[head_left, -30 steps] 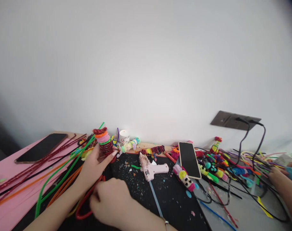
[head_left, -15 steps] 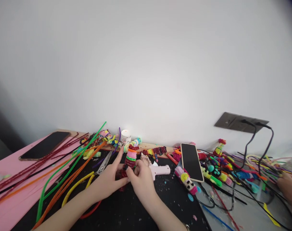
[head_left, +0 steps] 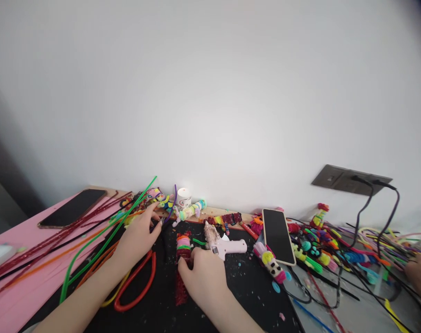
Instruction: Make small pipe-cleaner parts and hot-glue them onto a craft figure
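A small pipe-cleaner figure [head_left: 184,244], banded in orange, pink, green and dark red, lies on the black mat with a dark red fuzzy tail [head_left: 181,292] trailing toward me. My right hand [head_left: 207,273] closes on its lower part, thumb on the near side. My left hand [head_left: 141,233] is stretched over the mat's back left, fingers bent and apart, beside a purple pipe cleaner [head_left: 171,210]. The scissors seen there earlier are hidden behind this hand. Just beyond my right hand lies a pale pink glue gun [head_left: 231,247] with a crusted nozzle.
Green pipe cleaners [head_left: 108,239] and dark red ones [head_left: 63,233] cross the pink sheet [head_left: 9,300] at left, near a dark phone [head_left: 73,208]. Another phone [head_left: 278,236] lies at right beside a spotted figure [head_left: 270,262]. Another person's hand [head_left: 420,273] is at the right edge.
My left hand has left the figure and moved left and back to where the scissors lay. The figure is lower on the mat, in my right hand alone. A red loop shows more fully.
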Motion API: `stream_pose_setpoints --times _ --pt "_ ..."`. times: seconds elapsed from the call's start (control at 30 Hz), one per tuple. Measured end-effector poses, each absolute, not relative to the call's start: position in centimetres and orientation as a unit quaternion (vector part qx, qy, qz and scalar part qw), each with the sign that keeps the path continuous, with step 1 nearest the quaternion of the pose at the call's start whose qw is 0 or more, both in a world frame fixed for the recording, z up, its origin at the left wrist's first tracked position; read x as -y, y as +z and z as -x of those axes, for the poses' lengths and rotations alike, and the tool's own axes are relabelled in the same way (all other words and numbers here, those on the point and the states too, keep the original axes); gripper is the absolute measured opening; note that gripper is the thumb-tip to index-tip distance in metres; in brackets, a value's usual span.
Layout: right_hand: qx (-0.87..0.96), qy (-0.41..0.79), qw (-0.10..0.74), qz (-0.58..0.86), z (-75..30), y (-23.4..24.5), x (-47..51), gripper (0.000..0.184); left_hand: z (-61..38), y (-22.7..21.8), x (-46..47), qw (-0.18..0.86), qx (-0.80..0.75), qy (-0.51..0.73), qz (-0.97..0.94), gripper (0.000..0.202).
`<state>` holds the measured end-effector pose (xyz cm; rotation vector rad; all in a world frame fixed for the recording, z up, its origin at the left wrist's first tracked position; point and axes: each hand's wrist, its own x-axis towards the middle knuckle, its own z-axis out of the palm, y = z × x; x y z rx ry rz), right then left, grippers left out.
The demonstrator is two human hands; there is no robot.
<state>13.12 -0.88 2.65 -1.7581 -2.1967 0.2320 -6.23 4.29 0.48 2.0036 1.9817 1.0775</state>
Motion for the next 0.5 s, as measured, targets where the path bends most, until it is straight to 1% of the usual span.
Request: stream_pose_setpoints --times 0.07,0.17,0.33,0.43,0.5 --pt "0.784 0.048 0.146 0.601 -13.1 2.6 1.2 0.025 6.3 0.3 -4.3 0.041 -0.648 0.337 -0.681 0.044" --pt "0.799 0.023 0.162 0.579 -13.4 2.5 1.1 0.027 6.3 0.5 -4.1 0.000 -0.639 0.323 -0.699 0.039" --pt "0.809 0.006 0.195 0.555 -14.0 2.4 0.6 0.025 7.2 1.5 -3.9 -0.109 -0.708 0.263 -0.647 0.047" --pt "0.817 -0.008 0.201 0.541 -14.2 2.4 0.4 0.025 8.0 1.5 -3.9 -0.107 -0.721 0.239 -0.641 0.047" --pt "0.821 -0.012 0.206 0.533 -14.2 2.3 0.4 0.025 8.4 1.3 -4.0 -0.067 -0.711 0.277 -0.643 0.046"
